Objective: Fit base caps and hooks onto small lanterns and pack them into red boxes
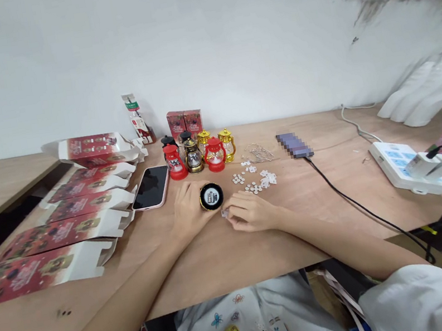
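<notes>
My left hand [189, 207] is closed around a small lantern [211, 196], whose round black base faces me with its battery compartment showing. Close beside it, my right hand [251, 211] pinches a small clear-white plastic piece [224, 213] between its fingertips. Beyond my right hand lie several small white discs [253, 187] and a little heap of white plastic pieces [268, 178]. A tangle of thin wire handles [259, 153] rests behind those. Upright behind my left hand stand several mini lanterns: red [175, 162], bronze [193, 156], gold [227, 145] and black ones.
Flattened red printed boxes [66, 231] cover the left side. A pink-edged phone [151, 188] lies near them. Two small red boxes [185, 123] and a bottle [137, 120] stand by the wall. At right are a cabled phone [294, 144] and a power strip [407, 165].
</notes>
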`<state>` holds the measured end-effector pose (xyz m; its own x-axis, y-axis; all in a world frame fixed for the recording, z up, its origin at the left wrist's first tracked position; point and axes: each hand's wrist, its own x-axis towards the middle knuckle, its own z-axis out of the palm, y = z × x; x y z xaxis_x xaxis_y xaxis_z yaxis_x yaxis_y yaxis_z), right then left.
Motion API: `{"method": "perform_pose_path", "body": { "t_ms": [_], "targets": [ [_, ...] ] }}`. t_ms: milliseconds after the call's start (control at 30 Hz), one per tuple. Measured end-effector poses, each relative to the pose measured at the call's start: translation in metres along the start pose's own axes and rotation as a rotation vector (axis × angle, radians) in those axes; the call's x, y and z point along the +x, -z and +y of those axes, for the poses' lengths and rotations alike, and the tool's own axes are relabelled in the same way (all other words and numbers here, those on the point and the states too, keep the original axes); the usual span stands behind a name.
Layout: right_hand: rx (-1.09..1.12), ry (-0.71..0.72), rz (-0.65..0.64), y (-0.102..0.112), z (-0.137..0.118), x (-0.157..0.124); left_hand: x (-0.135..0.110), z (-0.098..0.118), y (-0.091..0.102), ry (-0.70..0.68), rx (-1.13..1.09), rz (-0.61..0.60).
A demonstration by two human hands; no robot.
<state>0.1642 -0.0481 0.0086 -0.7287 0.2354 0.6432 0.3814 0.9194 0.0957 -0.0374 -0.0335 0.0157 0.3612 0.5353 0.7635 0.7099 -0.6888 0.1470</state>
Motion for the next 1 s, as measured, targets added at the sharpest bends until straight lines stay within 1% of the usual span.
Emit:
{"method": "perform_pose_path", "body": {
  "t_ms": [100, 200, 367, 533, 600, 700, 833, 900, 1000],
  "targets": [
    [0.075, -0.047, -0.126, -0.002, 0.0, -0.001, 0.0, 0.0, 0.0, 0.008, 0.007, -0.003],
    [0.122, -0.095, -0.18, -0.002, -0.001, -0.001, 0.0, -0.001, -0.001, 0.001, 0.01, -0.004],
    [0.088, -0.116, -0.21, -0.005, 0.001, -0.003, 0.0, -0.001, -0.001, -0.01, 0.019, 0.007],
    [0.122, -0.227, -0.177, -0.004, 0.003, -0.003, 0.0, 0.0, 0.0, -0.003, 0.009, -0.002],
    [0.143, -0.243, -0.145, -0.003, 0.003, -0.003, -0.001, -0.001, 0.0, -0.008, 0.006, -0.003],
    [0.153, -0.226, -0.091, -0.002, 0.004, -0.003, -0.001, -0.002, -0.001, -0.018, 0.018, 0.007],
    [0.184, -0.201, -0.054, -0.003, 0.001, -0.002, 0.0, -0.002, -0.002, -0.011, 0.026, 0.001],
    [0.232, -0.169, -0.061, -0.004, -0.004, 0.0, 0.0, -0.001, -0.002, -0.009, 0.026, 0.008],
    [0.314, -0.093, -0.131, -0.008, -0.015, 0.007, 0.0, -0.001, -0.003, 0.013, 0.024, 0.027]
  ]
}}
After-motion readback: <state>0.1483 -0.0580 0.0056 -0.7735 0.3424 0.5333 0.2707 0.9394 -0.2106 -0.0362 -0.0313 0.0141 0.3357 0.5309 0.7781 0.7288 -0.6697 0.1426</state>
